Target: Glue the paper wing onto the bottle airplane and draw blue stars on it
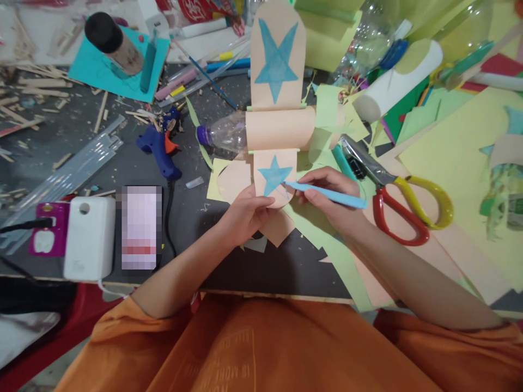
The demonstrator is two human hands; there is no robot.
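Note:
A clear plastic bottle with a purple cap lies on its side, wrapped in peach paper. Two rounded peach paper wings stick out from it; the far wing bears a filled blue star. On the near wing is a second blue star, with thin blue outline at its lower right point. My left hand pinches this wing's lower edge between thumb and fingers. Held in my right hand is a light blue marker, its tip touching the star's right side.
Large scissors with red and yellow handles lie right of my right hand. A blue glue gun, a phone and a white power bank are at left. Paper sheets cover the right side; wooden sticks litter the far left.

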